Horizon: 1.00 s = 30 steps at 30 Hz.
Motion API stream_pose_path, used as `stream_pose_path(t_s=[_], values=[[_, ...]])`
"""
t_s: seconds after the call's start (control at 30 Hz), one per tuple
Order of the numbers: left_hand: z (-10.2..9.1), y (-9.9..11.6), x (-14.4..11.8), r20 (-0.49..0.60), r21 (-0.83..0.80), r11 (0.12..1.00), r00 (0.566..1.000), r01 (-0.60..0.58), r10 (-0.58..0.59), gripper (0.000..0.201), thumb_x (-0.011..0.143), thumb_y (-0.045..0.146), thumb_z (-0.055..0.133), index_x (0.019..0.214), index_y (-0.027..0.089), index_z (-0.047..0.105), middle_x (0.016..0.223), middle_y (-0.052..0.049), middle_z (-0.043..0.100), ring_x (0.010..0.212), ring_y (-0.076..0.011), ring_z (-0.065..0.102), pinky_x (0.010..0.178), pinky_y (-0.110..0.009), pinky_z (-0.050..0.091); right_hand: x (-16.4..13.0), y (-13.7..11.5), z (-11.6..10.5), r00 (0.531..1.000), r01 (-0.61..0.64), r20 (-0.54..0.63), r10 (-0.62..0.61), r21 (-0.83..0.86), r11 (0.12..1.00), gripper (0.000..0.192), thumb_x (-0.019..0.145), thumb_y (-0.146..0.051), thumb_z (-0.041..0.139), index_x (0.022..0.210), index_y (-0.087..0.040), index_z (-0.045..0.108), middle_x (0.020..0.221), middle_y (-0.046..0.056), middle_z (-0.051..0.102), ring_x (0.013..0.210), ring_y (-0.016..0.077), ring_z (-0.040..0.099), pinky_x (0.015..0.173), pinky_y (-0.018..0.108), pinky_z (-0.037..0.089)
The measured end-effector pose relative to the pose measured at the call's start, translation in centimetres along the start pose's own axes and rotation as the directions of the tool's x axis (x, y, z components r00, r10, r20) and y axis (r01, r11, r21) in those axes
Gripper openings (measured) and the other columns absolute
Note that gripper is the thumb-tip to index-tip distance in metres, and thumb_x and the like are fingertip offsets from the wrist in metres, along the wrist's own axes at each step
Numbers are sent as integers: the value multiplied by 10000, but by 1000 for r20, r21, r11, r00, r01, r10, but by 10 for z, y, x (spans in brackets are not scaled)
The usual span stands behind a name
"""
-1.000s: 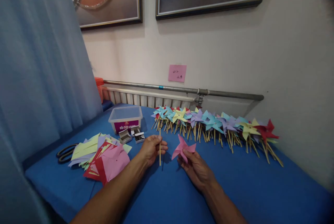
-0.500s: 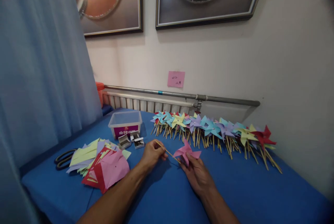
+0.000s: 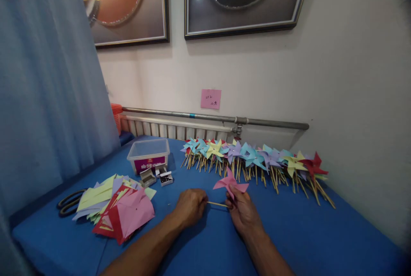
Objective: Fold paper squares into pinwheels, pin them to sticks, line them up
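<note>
Holding 1 stick (image 3: 218,204), 1 pnk pinwheel (image 3: 229,181).

An indoor room of uncertain kind, with a blue curtain (image 3: 51,74), framed pictures (image 3: 247,1) and a white radiator (image 3: 176,123)

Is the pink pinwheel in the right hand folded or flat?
Folded: the pink pinwheel in the right hand shows pointed blades standing out around its middle.

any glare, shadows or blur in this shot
Head view: bright rectangular glare on the left framed picture, a small white spot on the right framed picture; head view: soft shadow on the blue table below the left hand; head view: dark, blurry top right corner.
</note>
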<state>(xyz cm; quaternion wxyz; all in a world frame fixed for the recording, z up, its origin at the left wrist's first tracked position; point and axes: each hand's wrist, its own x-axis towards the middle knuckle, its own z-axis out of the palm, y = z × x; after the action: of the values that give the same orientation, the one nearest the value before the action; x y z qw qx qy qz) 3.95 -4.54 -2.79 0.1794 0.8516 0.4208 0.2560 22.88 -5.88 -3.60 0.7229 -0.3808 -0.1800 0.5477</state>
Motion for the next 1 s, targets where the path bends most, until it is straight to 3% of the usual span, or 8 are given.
stream_pose_path(t_s=[0.23,0.37,0.57,0.8,1.0], values=[[4,12,-1,17,186,982,1000,-15,12,239,934,200,484,822,201,695,834,-121,713,774,-240,644,831,-358,416,-11,7,9,997,-5,77,10,-63,998,423,471,-253,993,640,-213,607,570,-75,607,544,92,551,444,188,431],[1,6,0,34,69,998,999,15,-17,187,898,167,509,914,196,692,916,-113,731,806,-229,648,748,-311,406,-8,2,6,998,-22,66,23,-16,1000,412,473,-276,1001,669,-219,642,625,-64,659,608,115,611,566,231,548],[-9,3,2,-18,-69,979,981,190,-191,283,834,100,495,944,208,733,847,-52,740,803,-196,653,703,-271,371,-4,-4,0,998,-37,49,34,64,997,404,488,-211,1000,668,-232,639,719,-56,710,747,150,689,758,311,638],[-6,3,3,-47,-44,981,980,190,-192,222,926,244,518,897,211,736,827,-52,735,766,-195,633,667,-272,327,-8,0,5,996,-47,74,40,102,994,393,481,-203,1009,632,-221,647,673,-61,687,770,132,689,847,289,637],[0,1,4,-121,-100,990,986,102,-114,232,928,212,490,866,180,711,836,-55,717,770,-176,616,701,-268,353,-17,8,10,983,-82,168,72,54,995,361,502,-249,1010,695,-220,706,759,-32,737,807,154,698,813,305,646]])
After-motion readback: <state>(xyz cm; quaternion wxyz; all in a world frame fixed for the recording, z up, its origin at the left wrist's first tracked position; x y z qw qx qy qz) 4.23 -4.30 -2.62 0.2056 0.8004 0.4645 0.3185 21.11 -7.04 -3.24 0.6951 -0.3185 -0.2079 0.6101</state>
